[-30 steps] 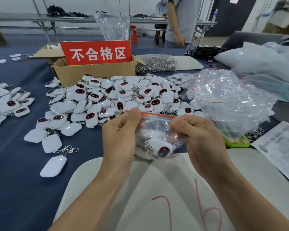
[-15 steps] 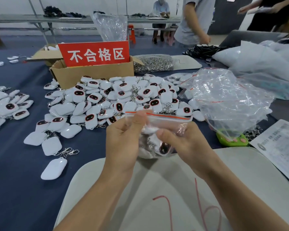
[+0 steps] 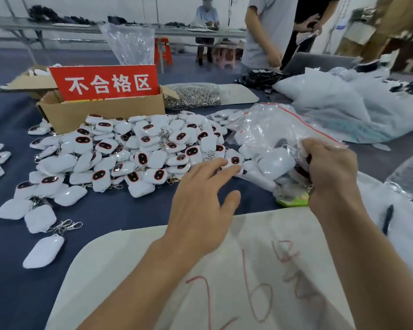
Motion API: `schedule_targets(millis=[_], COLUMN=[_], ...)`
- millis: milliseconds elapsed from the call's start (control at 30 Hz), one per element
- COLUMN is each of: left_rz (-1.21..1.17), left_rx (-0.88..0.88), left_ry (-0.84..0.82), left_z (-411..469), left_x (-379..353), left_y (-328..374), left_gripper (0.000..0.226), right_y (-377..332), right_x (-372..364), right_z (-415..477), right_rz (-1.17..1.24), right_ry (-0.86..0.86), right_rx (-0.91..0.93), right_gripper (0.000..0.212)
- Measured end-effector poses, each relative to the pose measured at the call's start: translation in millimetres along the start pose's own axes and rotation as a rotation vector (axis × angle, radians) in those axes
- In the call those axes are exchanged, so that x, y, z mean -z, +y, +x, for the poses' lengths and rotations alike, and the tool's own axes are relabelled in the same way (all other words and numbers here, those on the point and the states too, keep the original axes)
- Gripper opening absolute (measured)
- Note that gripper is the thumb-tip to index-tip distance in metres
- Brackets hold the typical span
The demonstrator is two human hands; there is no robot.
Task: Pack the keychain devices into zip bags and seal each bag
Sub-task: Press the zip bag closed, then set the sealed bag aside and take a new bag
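The hands have split apart since a moment ago: the left hand [image 3: 200, 201] has let go of the small bag and the right hand [image 3: 332, 172] has swung off to the right.

On the left, a cardboard box [image 3: 100, 117] carries a red sign [image 3: 107, 83] reading 不合格区. In front of it the keychain devices [image 3: 138, 153] lie heaped on the blue table [image 3: 105, 215]. The left hand reaches for them, fingers spread and holding nothing, fingertips at the heap's near edge. The white sheet [image 3: 248, 246] below bears red handwriting, seemingly "76". The right hand's fingers curl into the big clear bag [image 3: 272, 125], which has a red zip strip and white devices inside.
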State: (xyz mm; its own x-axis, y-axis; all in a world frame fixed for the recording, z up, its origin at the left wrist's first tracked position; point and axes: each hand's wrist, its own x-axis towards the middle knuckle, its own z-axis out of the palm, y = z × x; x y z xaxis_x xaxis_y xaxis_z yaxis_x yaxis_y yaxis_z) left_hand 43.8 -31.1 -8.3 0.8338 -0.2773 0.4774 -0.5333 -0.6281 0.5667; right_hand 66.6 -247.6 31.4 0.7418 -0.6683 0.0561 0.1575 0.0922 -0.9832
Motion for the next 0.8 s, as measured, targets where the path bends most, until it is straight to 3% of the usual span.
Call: schedule_targets(millis=[133, 300, 400, 467, 533, 633, 700, 800], left_rz=[0.162, 0.323, 0.430, 0.467, 0.401, 0.258, 0.169, 0.121], left_rx=[-0.028, -0.009, -0.056, -0.113, -0.110, -0.092, -0.066, -0.067], left_ry=[-0.047, -0.277, -0.285, -0.306, -0.248, 0.039, 0.220, 0.256], left_z=[63, 127, 137, 135, 130, 123, 123, 123], left_x=[-24, -65, -85, -93, -94, -85, -70, -44], left_y=[18, 24, 16, 10, 5, 3, 4, 5], left_gripper=[0.054, 0.086, 0.079, 0.067, 0.051, 0.028, 0.019, 0.011], right_y=[-15, -29, -27, -21, -14, -3, 0, -3], right_x=[17, 24, 25, 25, 23, 18, 15, 12], right_z=[28, 76, 100, 113, 119, 123, 121, 111], right_rz=[-0.063, -0.315, -0.581, -0.662, -0.685, -0.742, -0.834, -0.936], right_ry=[0.013, -0.071, -0.085, -0.087, -0.054, 0.012, 0.045, 0.107], right_rx=[-0.037, -0.117, -0.124, -0.114, -0.101, -0.021, 0.030, 0.102], right_gripper=[0.044, 0.037, 0.012, 0.012, 0.014, 0.009, 0.019, 0.028])
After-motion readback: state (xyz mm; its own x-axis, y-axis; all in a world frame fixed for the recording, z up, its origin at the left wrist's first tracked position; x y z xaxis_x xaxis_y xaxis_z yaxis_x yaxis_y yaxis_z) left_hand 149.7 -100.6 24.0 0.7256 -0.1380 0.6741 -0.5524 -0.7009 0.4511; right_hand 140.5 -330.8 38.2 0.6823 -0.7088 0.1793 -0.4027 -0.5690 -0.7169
